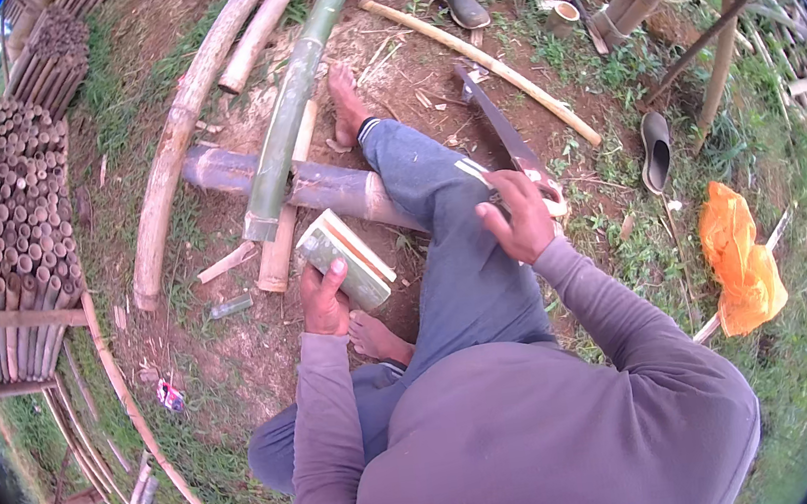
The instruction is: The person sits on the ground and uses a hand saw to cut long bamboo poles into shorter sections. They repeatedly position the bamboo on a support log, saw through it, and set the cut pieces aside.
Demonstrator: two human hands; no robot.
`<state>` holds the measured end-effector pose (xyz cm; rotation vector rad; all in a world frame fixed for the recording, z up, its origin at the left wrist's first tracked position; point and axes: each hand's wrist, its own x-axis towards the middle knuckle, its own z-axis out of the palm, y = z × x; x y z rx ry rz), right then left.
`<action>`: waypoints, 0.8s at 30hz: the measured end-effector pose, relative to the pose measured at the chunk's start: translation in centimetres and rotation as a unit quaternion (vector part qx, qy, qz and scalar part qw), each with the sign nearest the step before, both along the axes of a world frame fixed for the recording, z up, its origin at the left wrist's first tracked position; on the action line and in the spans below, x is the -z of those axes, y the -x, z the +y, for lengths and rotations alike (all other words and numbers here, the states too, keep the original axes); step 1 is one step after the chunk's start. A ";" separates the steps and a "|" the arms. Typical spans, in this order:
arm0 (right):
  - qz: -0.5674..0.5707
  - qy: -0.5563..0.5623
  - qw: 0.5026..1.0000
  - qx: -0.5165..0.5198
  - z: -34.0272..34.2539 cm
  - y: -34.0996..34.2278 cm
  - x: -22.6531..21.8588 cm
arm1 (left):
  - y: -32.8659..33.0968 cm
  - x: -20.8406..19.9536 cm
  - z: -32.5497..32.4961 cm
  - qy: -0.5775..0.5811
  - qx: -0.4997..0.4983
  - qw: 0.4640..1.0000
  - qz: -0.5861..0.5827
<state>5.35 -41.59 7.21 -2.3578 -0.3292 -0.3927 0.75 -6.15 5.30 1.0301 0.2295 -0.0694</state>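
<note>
I sit on the ground with bare feet, one leg stretched over a thick greyish bamboo log [242,171]. My left hand [325,300] grips a short split piece of bamboo [348,257], green outside and pale on its cut face. My right hand [520,217] is shut on the handle of a long machete [499,124], whose dark blade points away from me past my knee. The two hands are apart, with my thigh between them.
Long bamboo poles [293,89] lie ahead, green and dried. A stack of cut bamboo tubes [13,229] stands at left. Sandals [460,3] [655,153], an orange plastic bag [742,261] and a thin pale pole [491,65] lie on the grass and dirt.
</note>
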 end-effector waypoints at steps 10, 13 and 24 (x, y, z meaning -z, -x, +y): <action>0.610 -0.431 0.646 -0.158 5.4 3.8 -1.3 | -5.0 -1.9 2.0 -0.339 0.151 0.922 0.110; 0.596 -0.476 0.646 -0.023 -6.0 5.6 -4.2 | -8.1 0.2 10.6 -0.435 0.149 0.884 0.084; -0.262 -0.453 0.784 0.335 -46.6 13.7 -29.4 | -4.8 -2.4 24.7 -0.688 0.018 0.725 0.007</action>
